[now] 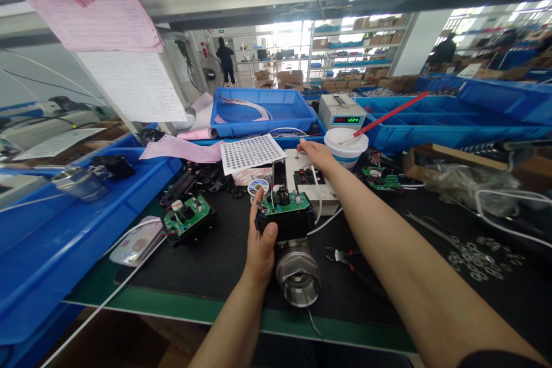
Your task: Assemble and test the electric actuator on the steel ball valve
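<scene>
A: Steel valve body (298, 279), black actuator housing on top with a green circuit board (288, 204) exposed. Sits on the black mat (215, 253), near the front edge of the bench, just left of centre.

B: Left hand (261, 241)?

A: Grasping the housing from its left side, thumb across the front face, fingers wrapped behind. Valve's open steel mouth faces the camera, close to the mat's front edge.

B: Right hand (317, 155)?

A: Reached forward, fingers loosely extended, resting on top of the white test box (308, 181) behind the actuator. Holding nothing that I can see. Fingertips hidden from here, so which button or spot they touch, cannot tell.

B: Room around it?

A: Tight on the left: second actuator with board (188, 217) near, then pink-patterned tray (138, 240) at the mat's left edge, blue bin (64, 241) beyond. On the right, red-handled cutters (345, 257) lie just beside the valve, partly under the right forearm. Bare mat in front of the second actuator, down to the green bench edge.

B: Further back?

A: White tub (346, 146) with a red stick (383, 118) just right of the right hand, digital meter (341, 110) behind it. Washers (474, 256) scattered far right, well apart.
</scene>
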Demonstrator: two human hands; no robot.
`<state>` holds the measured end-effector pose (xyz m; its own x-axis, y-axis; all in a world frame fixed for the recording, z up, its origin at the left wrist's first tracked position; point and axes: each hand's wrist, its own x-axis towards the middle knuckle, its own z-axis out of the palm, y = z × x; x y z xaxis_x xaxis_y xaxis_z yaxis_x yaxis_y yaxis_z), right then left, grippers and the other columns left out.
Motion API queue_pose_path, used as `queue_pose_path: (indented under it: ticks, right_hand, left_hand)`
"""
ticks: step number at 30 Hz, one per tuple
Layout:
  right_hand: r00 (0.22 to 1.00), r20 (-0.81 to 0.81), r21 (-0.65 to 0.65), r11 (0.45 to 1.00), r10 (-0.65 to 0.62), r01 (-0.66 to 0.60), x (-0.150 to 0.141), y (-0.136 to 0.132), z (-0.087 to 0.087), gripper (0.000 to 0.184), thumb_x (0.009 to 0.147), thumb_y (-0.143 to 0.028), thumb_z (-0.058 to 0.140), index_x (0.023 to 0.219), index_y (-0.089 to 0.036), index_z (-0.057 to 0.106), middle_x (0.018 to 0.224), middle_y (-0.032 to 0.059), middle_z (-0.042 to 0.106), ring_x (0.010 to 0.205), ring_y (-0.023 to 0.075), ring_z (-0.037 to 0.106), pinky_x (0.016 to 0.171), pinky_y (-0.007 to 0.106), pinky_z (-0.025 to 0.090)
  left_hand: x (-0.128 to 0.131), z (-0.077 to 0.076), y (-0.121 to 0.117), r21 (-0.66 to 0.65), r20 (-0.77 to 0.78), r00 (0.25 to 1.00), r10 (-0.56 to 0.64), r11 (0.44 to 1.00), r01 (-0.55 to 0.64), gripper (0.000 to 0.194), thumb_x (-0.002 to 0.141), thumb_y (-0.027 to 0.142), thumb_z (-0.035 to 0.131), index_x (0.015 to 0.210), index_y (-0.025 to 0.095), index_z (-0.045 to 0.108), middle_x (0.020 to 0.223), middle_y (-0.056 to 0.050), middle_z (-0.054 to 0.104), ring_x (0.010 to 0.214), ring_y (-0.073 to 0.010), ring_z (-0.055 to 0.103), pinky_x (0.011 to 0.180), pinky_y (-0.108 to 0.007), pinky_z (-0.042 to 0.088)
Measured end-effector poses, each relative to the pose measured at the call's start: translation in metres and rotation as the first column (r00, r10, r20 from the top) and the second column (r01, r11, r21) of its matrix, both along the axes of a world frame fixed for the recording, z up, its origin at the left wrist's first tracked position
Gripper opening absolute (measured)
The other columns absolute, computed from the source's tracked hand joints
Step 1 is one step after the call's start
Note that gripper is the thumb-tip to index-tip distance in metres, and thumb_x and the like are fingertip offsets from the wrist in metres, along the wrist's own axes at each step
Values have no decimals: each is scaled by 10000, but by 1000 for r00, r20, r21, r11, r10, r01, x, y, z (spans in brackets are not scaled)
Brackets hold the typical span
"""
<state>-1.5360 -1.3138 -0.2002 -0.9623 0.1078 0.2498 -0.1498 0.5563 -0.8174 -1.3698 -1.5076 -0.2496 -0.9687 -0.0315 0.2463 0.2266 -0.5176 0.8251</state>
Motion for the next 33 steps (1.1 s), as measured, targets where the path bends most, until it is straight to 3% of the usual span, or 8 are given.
queue_pose_path:
  ticks: [33]
  right_hand:
    - [1000, 5, -41, 999, 12, -12, 0, 1, -2, 417, 1033, -421, 411, 929, -154, 714, 1045, 53, 669, 1025, 227, 594, 953, 329, 424]
  left_hand:
    - [-1, 1, 0, -19, 0, 1000, -12, 1000, 12, 898, 697, 585, 714, 1429, 201, 364, 1409, -143, 498, 1298, -338, 465, 1120, -461, 326]
